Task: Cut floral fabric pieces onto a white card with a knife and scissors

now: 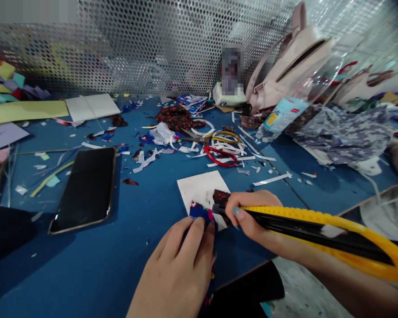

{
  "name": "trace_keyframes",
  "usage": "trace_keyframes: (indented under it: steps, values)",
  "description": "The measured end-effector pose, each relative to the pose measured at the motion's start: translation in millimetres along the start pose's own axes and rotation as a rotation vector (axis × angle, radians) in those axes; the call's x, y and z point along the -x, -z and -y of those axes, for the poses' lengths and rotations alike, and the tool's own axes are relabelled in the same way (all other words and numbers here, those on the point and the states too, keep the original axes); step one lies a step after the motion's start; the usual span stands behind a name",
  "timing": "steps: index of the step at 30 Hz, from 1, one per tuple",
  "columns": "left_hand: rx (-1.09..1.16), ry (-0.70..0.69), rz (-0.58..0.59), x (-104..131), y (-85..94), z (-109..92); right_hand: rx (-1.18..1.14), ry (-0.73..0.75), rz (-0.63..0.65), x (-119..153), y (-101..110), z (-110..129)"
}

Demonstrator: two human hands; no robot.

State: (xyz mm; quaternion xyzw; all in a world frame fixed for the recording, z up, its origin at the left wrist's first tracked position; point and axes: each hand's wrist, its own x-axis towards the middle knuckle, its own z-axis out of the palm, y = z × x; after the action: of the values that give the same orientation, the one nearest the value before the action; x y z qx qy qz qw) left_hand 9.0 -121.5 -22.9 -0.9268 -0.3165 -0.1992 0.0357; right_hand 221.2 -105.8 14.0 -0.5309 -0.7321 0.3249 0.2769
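My left hand (182, 260) presses its fingers down on a dark blue patterned fabric piece (199, 211), which runs back under the palm. This fabric overlaps a small white board (199, 185) lying on the table. My right hand (252, 212) grips a long yellow-and-black utility knife (318, 229) near its front end. The knife's dark tip meets the edge of the blue fabric; the blade itself is too small to make out. A dark red-patterned scrap (220, 197) lies on the board by my right fingers.
A phone (86, 190) lies to the left on the blue table (146, 185). Behind the board are scissors (219, 154), white strips and fabric scraps (175, 119). A bottle (280, 117), a backpack (295, 62) and star-patterned fabric (348, 132) stand or lie at the right. Perforated metal (135, 48) bounds the back.
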Motion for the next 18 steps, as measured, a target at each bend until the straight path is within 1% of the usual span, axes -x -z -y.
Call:
trace_keyframes:
  steps: [5, 8, 11, 15, 18]
  values:
    - [0.004, 0.007, 0.006, 4, -0.7, 2, -0.002, 0.057, -0.074, 0, -2, -4]
    - [-0.007, 0.001, -0.014, 6, -3.0, 3, 0.003, 0.06, -0.091, 1, -4, -7]
    - [-0.03, -0.006, -0.04, 6, -7.4, 4, -0.005, 0.078, -0.105, 1, -6, -8]
    - [-0.064, -0.02, -0.074, 7, -15.1, 7, -0.026, 0.149, -0.173, 0, -11, -11]
    - [-0.096, -0.047, -0.097, 10, -20.8, 10, -0.023, 0.138, -0.155, 0, -12, -14]
